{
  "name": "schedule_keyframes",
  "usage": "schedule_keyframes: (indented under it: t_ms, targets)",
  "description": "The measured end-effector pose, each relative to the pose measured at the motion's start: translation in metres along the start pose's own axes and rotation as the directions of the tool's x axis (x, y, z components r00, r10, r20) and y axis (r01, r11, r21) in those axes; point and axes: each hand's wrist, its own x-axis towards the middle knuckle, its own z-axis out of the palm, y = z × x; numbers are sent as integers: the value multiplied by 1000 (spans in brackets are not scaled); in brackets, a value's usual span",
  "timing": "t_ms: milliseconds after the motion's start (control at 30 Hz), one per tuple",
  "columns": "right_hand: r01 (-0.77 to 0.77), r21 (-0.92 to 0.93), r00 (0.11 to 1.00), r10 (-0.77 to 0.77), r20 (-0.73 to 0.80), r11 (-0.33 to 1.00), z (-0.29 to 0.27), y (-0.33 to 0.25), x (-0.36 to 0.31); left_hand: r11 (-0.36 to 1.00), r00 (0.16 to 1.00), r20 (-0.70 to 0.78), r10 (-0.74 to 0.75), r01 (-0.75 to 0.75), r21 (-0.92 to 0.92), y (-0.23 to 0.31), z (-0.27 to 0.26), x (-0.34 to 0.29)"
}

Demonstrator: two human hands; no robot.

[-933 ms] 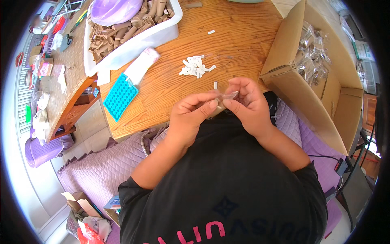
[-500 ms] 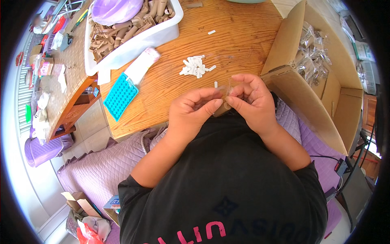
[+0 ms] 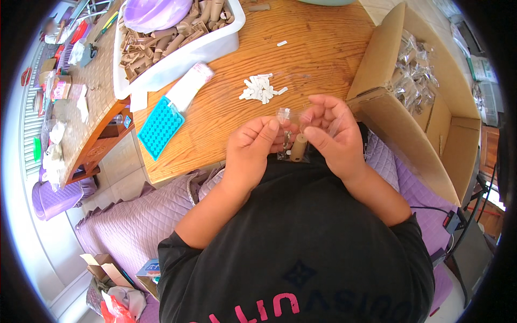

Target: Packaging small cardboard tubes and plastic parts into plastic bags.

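Note:
My left hand (image 3: pixel 250 145) pinches the edge of a small clear plastic bag (image 3: pixel 284 114) between thumb and fingers, just over the table's near edge. Inside the bag, a brown cylindrical piece (image 3: pixel 299 146) stands nearly upright, with a small white bit near its base. My right hand (image 3: pixel 342 145) is beside the bag's right side, thumb toward curled fingers. A thin clear strip (image 3: pixel 337 126) shows against its fingers, partly blurred. Beyond both hands, a loose pile of small white strips (image 3: pixel 259 89) lies on the wooden table (image 3: pixel 301 54).
A white bin (image 3: pixel 177 59) of brown parts, topped by a purple bowl (image 3: pixel 156 12), stands far left. Nearer are a teal dimpled mat (image 3: pixel 161 126) and a white packet (image 3: pixel 189 89). An open cardboard box (image 3: pixel 377 99) with bagged brown pieces (image 3: pixel 414 72) stands right.
My hands have drawn slightly apart. The left thumb has risen to the bag's upper left edge, and the brown piece inside has come into view. My right fingers have opened away from the bag's top.

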Motion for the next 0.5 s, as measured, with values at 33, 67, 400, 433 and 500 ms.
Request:
schedule_keyframes:
  t_ms: [33,67,400,433,500]
  targets:
    - [-1,0,1000,1,1,1000,-2,1,-1,997,999,-3,-39,39,-67,0,0,0]
    - [-32,-67,999,34,31,997,-5,2,-2,988,997,-3,-78,77,-134,0,-1,0]
    - [-29,-172,999,24,-34,985,-4,6,-2,980,998,-25,-54,48,-196,-11,4,-2]
    - [-29,-172,999,24,-34,985,-5,6,-2,982,999,-22,-39,34,-188,-10,5,-3]
    - [30,-228,999,-36,-21,973,-7,7,-1,983,1000,-19,-24,20,-181,-10,6,-4]
